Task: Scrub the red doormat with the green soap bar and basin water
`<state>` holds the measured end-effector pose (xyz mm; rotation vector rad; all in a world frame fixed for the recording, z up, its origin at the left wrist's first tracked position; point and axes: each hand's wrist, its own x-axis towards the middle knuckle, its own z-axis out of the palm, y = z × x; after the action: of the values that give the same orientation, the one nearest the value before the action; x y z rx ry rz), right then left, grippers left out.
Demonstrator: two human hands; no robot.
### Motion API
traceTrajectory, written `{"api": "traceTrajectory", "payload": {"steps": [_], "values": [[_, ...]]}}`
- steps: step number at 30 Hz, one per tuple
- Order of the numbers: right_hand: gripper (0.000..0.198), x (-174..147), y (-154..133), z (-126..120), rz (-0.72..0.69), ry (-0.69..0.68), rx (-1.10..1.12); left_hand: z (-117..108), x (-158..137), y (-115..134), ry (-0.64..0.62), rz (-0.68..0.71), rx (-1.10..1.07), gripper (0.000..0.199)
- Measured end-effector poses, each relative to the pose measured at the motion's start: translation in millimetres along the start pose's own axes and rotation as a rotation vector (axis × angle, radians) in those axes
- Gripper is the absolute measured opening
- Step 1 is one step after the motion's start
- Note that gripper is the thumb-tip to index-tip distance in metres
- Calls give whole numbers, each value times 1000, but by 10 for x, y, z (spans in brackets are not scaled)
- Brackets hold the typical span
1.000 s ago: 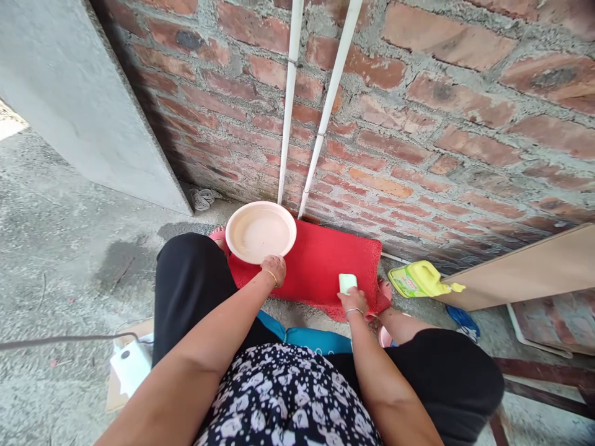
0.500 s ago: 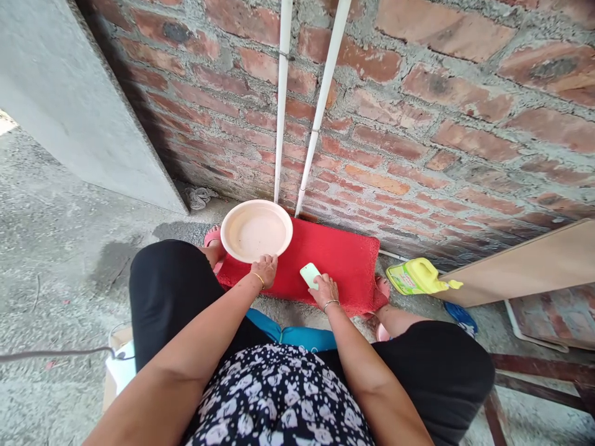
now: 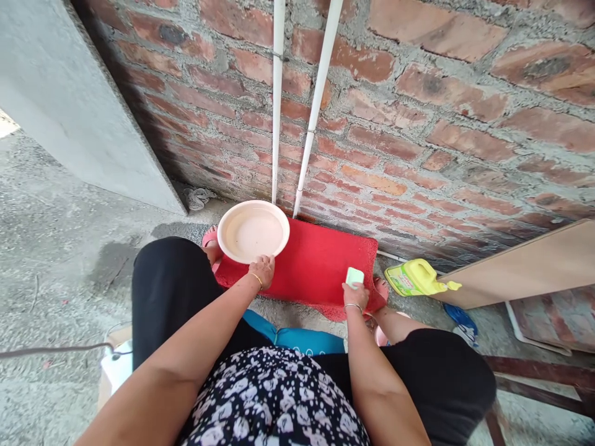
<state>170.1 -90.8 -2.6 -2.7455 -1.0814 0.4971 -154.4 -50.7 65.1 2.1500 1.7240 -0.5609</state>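
Note:
A pale pink basin stands on the left part of a red mat with fuzzy edges. My left hand is closed on the basin's near rim, fingers over the edge. On the right part of the mat, my right hand grips a pale green rounded block. The block's upper face shows, while its underside, against the mat, is hidden. Whether the block is soap or a brush I cannot make out. A little water seems to lie in the basin.
A yellow jug lies on the concrete right of the mat, near a leaning brown board. Two white pipes run down the brick wall behind. Left stands a grey slab; my feet flank the mat.
My right hand has slid the pale green block rightward across the red mat, towards its right edge. My left hand stays on the basin's rim.

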Motion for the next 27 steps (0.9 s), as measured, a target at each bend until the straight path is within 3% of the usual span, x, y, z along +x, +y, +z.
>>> {"api": "traceTrajectory", "payload": {"steps": [4,6,8,11,13,15,19,21,23,26,27], "values": [[41,28,-250,97,-325,-41,-91,49,-19,-34,5,-35,0,75],[40,106,-223,75,-364,-61,-139,79,-19,-52,-2,-74,0,72],[42,200,-93,25,-197,-58,-116,104,-13,-64,-4,-104,1,72],[50,317,164,-45,270,1,7,123,-5,-67,-2,-106,-7,74],[54,351,259,-64,430,46,70,127,-4,-60,1,-103,-13,74],[54,351,231,-57,356,79,97,133,-8,-50,12,-107,-13,73],[45,314,-56,-10,-72,54,51,146,-39,-32,37,-136,8,69],[42,329,-144,1,-173,14,1,143,-61,-26,38,-162,28,69],[43,390,-106,-9,-72,-1,3,129,-79,-20,25,-187,35,69],[47,540,141,-57,214,19,44,94,-88,-8,-7,-209,46,70],[47,587,230,-73,239,41,58,82,-87,-4,-18,-212,54,70]]}}
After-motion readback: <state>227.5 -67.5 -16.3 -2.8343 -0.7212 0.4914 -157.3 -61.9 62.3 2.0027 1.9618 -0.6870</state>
